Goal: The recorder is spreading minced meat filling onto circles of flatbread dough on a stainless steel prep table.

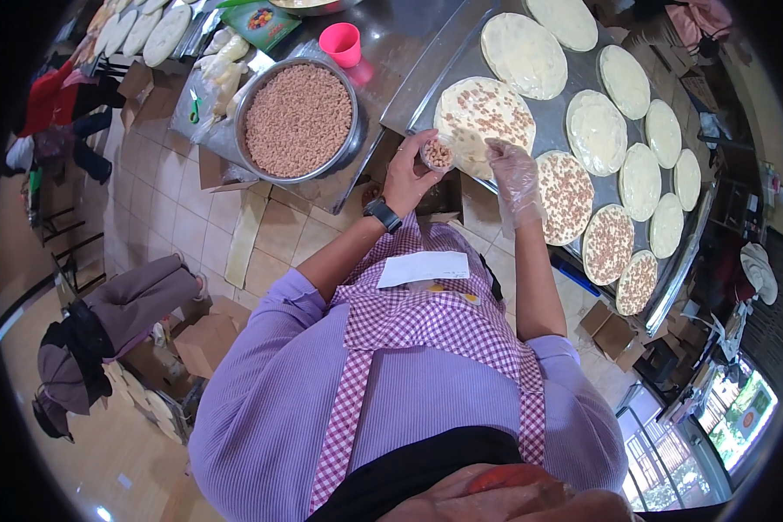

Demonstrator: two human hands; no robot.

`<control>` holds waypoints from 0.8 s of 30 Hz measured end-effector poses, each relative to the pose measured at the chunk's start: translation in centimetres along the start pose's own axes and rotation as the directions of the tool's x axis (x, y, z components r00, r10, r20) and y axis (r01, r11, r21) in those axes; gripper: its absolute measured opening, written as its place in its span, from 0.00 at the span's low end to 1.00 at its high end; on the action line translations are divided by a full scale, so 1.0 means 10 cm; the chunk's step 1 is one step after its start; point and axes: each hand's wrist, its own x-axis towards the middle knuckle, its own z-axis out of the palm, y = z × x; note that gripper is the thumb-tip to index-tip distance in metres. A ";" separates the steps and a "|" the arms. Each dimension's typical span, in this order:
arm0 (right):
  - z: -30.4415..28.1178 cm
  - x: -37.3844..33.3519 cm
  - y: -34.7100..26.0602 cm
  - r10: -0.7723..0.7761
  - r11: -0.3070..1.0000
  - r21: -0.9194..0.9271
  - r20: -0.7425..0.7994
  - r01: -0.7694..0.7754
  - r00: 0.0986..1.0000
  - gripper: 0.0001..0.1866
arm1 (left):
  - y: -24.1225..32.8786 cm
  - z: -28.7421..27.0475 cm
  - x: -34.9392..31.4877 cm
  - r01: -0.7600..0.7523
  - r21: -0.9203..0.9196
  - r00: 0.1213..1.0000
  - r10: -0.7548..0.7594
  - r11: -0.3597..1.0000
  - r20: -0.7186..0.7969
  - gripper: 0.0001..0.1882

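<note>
My left hand (405,178), with a dark watch on the wrist, is closed round a small clear cup (426,162) of light-brown chopped bits (439,154). Just right of it, my right hand (517,178) wears a clear plastic glove. Its fingers are pinched together above the near edge of a round, pale-coated flatbread (461,109); what they hold, if anything, is too small to make out. Brown bits lie scattered over the far part of that round, while its near part shows only the pale coating. Below my right hand lies another round strewn with bits (565,196).
Several plain coated rounds (597,130) and more topped ones (609,244) cover the metal tray (544,83). At left stands a large metal bowl (356,130) full of brown bits, beside a pink cup (340,45). Cardboard boxes (210,344) sit on the floor; another person (135,304) is at left.
</note>
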 end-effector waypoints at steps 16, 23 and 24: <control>-0.46 -0.04 -0.50 -0.460 0.881 -0.039 0.163 0.471 0.873 0.10 | 0.10 0.35 0.21 -0.002 -0.122 0.996 0.013 0.993 0.089 0.32; -0.48 0.28 -0.30 -0.431 0.901 0.162 0.431 0.401 0.793 0.08 | -0.02 0.45 0.31 0.010 -0.026 0.997 -0.008 1.000 0.077 0.32; -0.48 0.32 -0.30 -0.400 0.915 0.144 0.453 0.378 0.797 0.07 | -0.01 0.45 0.33 0.020 -0.002 0.996 -0.020 1.000 0.084 0.32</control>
